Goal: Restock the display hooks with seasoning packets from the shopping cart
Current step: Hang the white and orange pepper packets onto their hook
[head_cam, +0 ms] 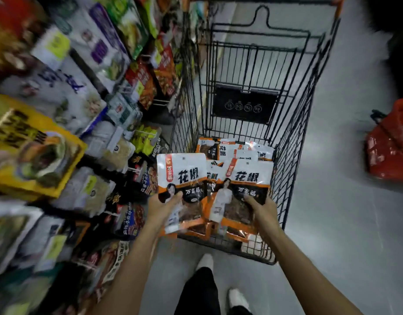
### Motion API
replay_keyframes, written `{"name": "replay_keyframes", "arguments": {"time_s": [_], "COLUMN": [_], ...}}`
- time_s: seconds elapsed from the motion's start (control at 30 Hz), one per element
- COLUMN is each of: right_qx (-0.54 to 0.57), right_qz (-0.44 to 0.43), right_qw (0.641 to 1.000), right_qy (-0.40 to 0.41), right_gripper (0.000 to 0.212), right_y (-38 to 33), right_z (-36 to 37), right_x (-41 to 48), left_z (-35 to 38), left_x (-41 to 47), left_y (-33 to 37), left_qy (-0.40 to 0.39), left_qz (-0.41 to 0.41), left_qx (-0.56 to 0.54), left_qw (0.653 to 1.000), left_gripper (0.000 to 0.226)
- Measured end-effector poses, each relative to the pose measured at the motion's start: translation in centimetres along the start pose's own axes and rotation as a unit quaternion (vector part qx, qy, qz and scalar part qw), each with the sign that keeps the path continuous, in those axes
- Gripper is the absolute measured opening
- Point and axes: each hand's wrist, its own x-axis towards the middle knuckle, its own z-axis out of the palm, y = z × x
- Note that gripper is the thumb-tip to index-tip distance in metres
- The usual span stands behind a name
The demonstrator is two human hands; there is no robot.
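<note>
My left hand (164, 209) pinches left packet (182, 169), right hand (261, 210) pinches right packet (250, 172), low down; tops free for hanging.

- A single wide-angle view from the person's head, tilted steeply down and forward along the aisle floor (332, 212).
- It sits close over the shopping cart (243, 105), which fills the centre; display shelves (66, 92) run down the left edge.

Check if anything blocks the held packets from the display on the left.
Nothing visible does. The left hand and right hand each grip a packet above the cart; the display is blurred, so free hooks can't be told.
</note>
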Motion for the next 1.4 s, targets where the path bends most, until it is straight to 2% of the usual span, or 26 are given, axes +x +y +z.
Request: {"name": "replay_keyframes", "arguments": {"time_s": [0.13, 0.23, 0.33, 0.43, 0.53, 0.67, 0.7, 0.77, 0.87, 0.97, 1.03, 1.07, 1.1, 1.13, 1.17, 1.23, 1.33, 1.4], "right_qx": [-0.058, -0.086, -0.111, -0.108, -0.109, -0.111, -0.116, -0.124, -0.134, -0.146, -0.157, -0.159, -0.161, -0.161, -0.161, -0.163, -0.178, -0.194], "right_qz": [-0.087, -0.115, -0.138, -0.159, -0.18, -0.202, -0.207, -0.213, -0.214, -0.213, -0.209, -0.208, -0.205, -0.2, -0.196, -0.197, -0.199, -0.202], "right_qw": [0.989, 0.971, 0.944, 0.907, 0.866, 0.817, 0.801, 0.776, 0.742, 0.715, 0.694, 0.684, 0.677, 0.671, 0.664, 0.649, 0.628, 0.613], "right_qy": [-0.106, -0.19, -0.277, -0.375, -0.454, -0.529, -0.549, -0.581, -0.622, -0.65, -0.671, -0.681, -0.688, -0.695, -0.703, -0.716, -0.731, -0.739], "right_gripper": [0.01, 0.019, 0.017, 0.006, 0.008, 0.012, 0.014, 0.015, 0.019, 0.024, 0.018, 0.023, 0.035, 0.048, 0.058, 0.066, 0.051, 0.041], "right_y": [-3.6, -5.8, -7.3, -7.9, -7.6, -6.0, -5.2, -3.4, -0.3, 3.1, 5.3, 6.3, 7.3, 8.3, 9.2, 10.7, 12.7, 13.9], "right_z": [0.0, 0.8, 2.7, 5.3, 7.8, 10.7, 11.5, 12.9, 14.3, 14.9, 15.2, 15.3, 15.4, 15.5, 15.5, 15.7, 16.5, 17.2], "right_x": [-4.2, -7.5, -11.4, -15.9, -20.8, -26.9, -29.0, -33.1, -39.5, -46.1, -50.4, -52.4, -54.4, -56.3, -58.2, -61.5, -65.5, -67.7], "left_z": [-4.8, -8.5, -12.5, -16.2, -19.7, -23.0, -24.0, -25.9, -28.6, -31.0, -32.7, -33.4, -34.2, -34.9, -35.4, -36.6, -38.4, -39.9], "left_x": [-6.7, -12.2, -17.9, -24.0, -30.0, -37.7, -40.3, -45.1, -52.1, -58.7, -62.8, -64.7, -66.4, -68.1, -69.8, -72.6, -76.0, -77.5], "left_y": [1.8, 2.9, 3.0, 2.4, 0.4, -2.8, -3.9, -5.9, -9.3, -12.6, -14.2, -15.0, -16.0, -17.0, -17.7, -19.2, -21.0, -22.6], "left_qy": [0.08, 0.141, 0.198, 0.267, 0.327, 0.392, 0.415, 0.451, 0.486, 0.533, 0.554, 0.56, 0.562, 0.563, 0.566, 0.565, 0.578, 0.588], "left_qz": [0.086, 0.099, 0.115, 0.132, 0.137, 0.135, 0.138, 0.124, 0.124, 0.133, 0.142, 0.14, 0.142, 0.132, 0.123, 0.12, 0.125, 0.115], "left_qx": [-0.055, -0.072, -0.086, -0.102, -0.133, -0.151, -0.154, -0.163, -0.162, -0.16, -0.189, -0.183, -0.178, -0.168, -0.16, -0.151, -0.162, -0.164], "left_qw": [0.991, 0.982, 0.97, 0.949, 0.926, 0.897, 0.886, 0.869, 0.85, 0.82, 0.798, 0.796, 0.795, 0.799, 0.799, 0.802, 0.79, 0.783], "left_gripper": [0.05, 0.064, 0.051, 0.056, 0.044, 0.049, 0.057, 0.072, 0.052, 0.069, 0.076, 0.071, 0.057, 0.032, 0.022, 0.043, 0.022, 0.035]}}
